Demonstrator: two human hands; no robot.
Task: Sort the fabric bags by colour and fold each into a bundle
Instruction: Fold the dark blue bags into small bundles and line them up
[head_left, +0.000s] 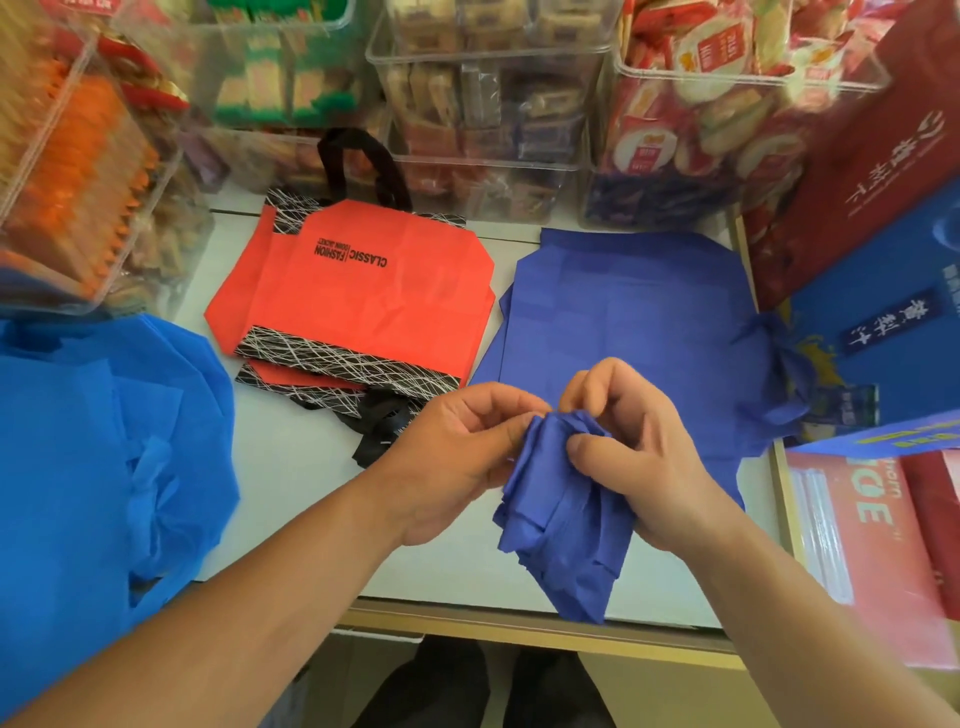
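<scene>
- Left hand pinches the indigo bundle at its top, above the desk near its front edge.
- Right hand grips the same bundle, thumb and curled fingers on its folds.
- Blue bags lie heaped at the left edge.
- Red bags lie stacked flat mid-desk, toward the back.
- Indigo bags lie flat by the right edge.

A white counter with a light wood edge sits in soft, bright light. Clear plastic bins full of wrapped snacks stand in a row along its back. A red box and a blue box lean at its right side.
</scene>
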